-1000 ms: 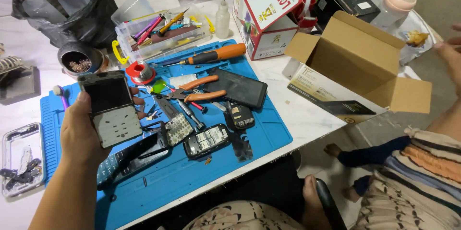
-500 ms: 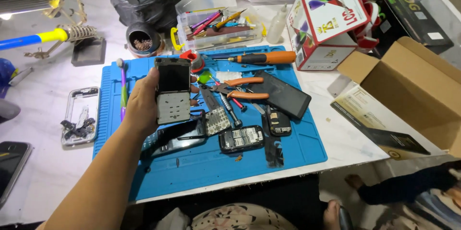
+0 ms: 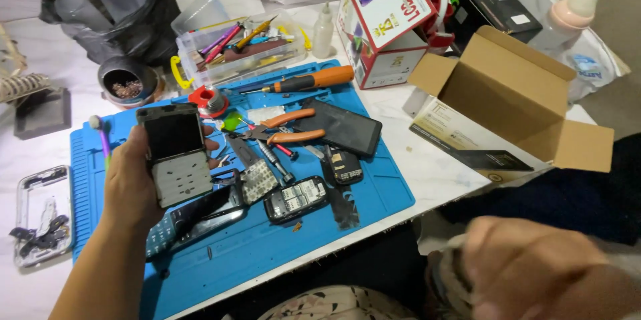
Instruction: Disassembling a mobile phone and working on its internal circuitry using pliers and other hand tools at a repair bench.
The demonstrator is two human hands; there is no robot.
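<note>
1. Head view: left hand (image 3: pixel 133 183) holds a stripped flip phone (image 3: pixel 175 153) upright above the blue repair mat (image 3: pixel 374 186), fingers wrapped round its left edge and back, thumb side toward the camera.
2. Phone is opened flat: dark screen half on top, bare keypad board below. It hangs over the mat's left part, just above another dark handset (image 3: pixel 193 216).
3. Right hand (image 3: pixel 534 273) is a blur at bottom right, off the worktop (image 3: pixel 427 166). Cannot tell whether its fingers are spread or closed.
4. Risk: one-sided grip, no support from the other hand. A slip would likely drop the phone onto the loose boards (image 3: pixel 294 198) and orange pliers (image 3: pixel 290 127) below.
5. Risk: small parts lie loose on the mat near the front edge; a sweep of the forearm could knock them to the floor.
</note>
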